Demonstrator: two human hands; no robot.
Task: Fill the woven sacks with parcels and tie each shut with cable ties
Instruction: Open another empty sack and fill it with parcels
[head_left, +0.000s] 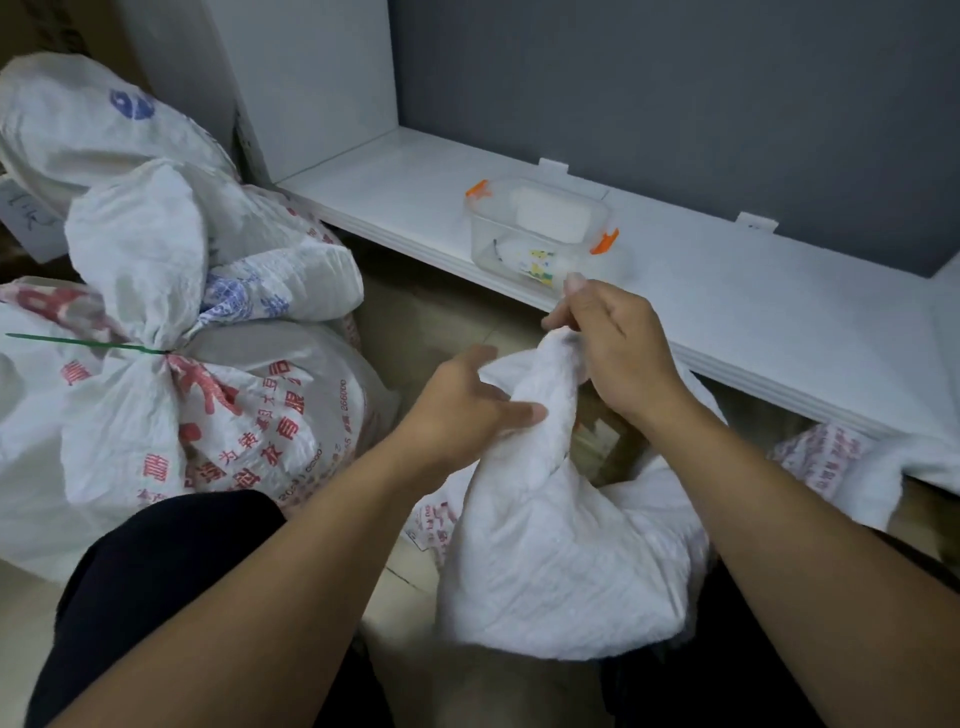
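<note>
A white woven sack (561, 551) stands between my knees, its mouth gathered into a twisted neck. My left hand (467, 405) grips the neck from the left, thumb across the cloth. My right hand (613, 343) pinches the top of the neck just above it. No cable tie shows on this sack. To the left lies a full sack with red print (249, 415), its neck bound by a green cable tie (83, 344) whose tail points left.
More filled white sacks (93, 130) pile up at the back left. A low white shelf (779, 312) runs along the grey wall and carries a clear plastic box with orange clips (540, 228). Another red-printed sack (821, 457) lies under the shelf at right.
</note>
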